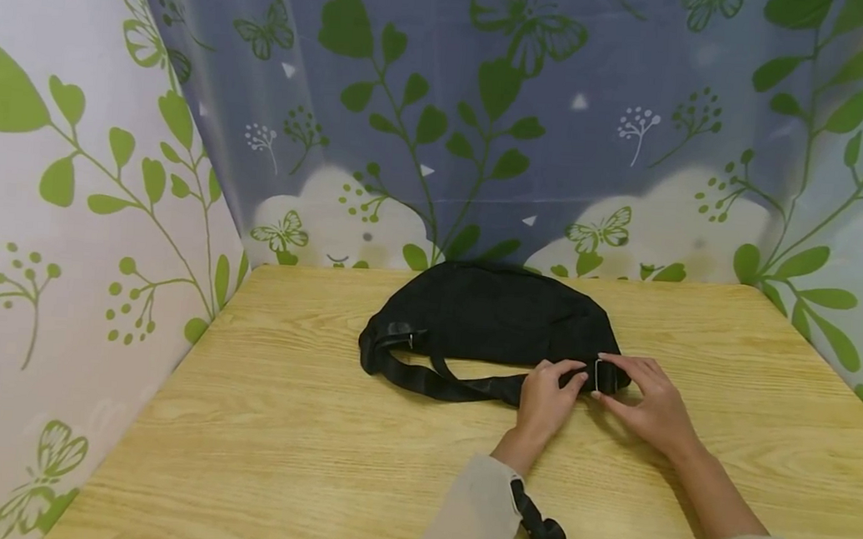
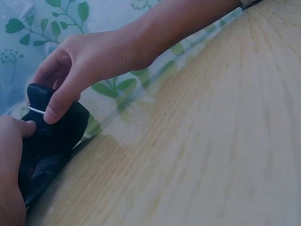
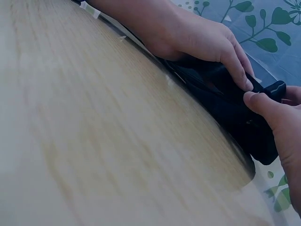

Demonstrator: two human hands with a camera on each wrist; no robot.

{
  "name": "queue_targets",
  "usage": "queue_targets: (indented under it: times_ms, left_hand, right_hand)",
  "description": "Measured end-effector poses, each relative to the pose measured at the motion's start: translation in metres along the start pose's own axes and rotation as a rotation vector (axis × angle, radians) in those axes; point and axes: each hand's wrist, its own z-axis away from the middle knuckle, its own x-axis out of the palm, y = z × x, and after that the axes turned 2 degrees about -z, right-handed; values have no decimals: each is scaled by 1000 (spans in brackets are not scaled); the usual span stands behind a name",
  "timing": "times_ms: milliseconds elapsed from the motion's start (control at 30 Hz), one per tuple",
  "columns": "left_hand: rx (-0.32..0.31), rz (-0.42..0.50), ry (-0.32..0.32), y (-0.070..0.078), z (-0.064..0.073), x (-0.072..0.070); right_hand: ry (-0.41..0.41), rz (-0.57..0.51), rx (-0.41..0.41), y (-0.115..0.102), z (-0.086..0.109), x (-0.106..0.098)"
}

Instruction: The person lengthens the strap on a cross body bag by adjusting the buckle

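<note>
A black waist bag (image 1: 496,312) lies at the far side of the wooden table, its strap (image 1: 439,381) looped along the front. Near the bag's right end, my left hand (image 1: 548,399) pinches the strap between thumb and fingers. Just to the right, my right hand (image 1: 651,402) pinches a metal slider buckle (image 1: 598,375) on the same strap, thumb below and fingers above. In the left wrist view the silver edge of the buckle (image 2: 36,109) shows beside the right thumb. The right wrist view has both hands close together on the black strap (image 3: 263,89).
The wooden table (image 1: 276,451) stretches out in front of the bag and to both sides. Behind it hangs a blue curtain (image 1: 415,76) printed with leaves and butterflies, with a pale patterned sheet (image 1: 82,220) at the left. Black bands (image 1: 538,519) sit at my sleeve cuffs.
</note>
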Motion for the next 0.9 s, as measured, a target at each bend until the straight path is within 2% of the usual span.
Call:
queue_targets:
  times_ms: [233,467,700,900]
  left_hand:
    - [-34,19,22,0,0,0]
    - [-41,-48,149,-1,1,0]
    - [-71,8,77,0,1,0]
    - [-10,81,60,0,0,2]
  right_hand:
    - [-28,25,-6,-2,-2,1]
    - [4,37,1,-2,1,2]
    - [34,22,22,-2,2,2]
    - [33,2,42,-3,0,0]
